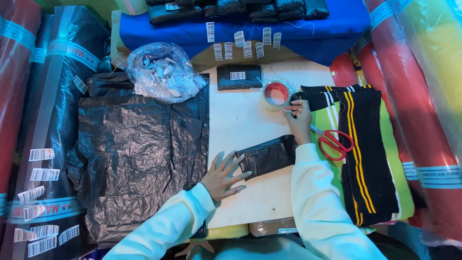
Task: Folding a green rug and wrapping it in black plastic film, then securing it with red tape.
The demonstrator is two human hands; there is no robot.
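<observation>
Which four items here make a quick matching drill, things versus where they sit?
Things:
1. tape roll
2. scissors
3. clear bag of paper scraps
4. black wrapped packet

Places:
A. on the striped fabric
B. under the left hand
C. by the right hand
D. on the black plastic sheet

Pairs: 1-C, 2-A, 3-D, 4-B

Your left hand point(224, 175) presses a black wrapped package point(267, 156) at centre. At 12 o'clock lies a flat black package point(239, 77) with a white barcode label point(237, 75). More barcode labels point(246, 45) line the blue cloth above it; white label strips point(41, 173) sit at 9 o'clock.
</observation>
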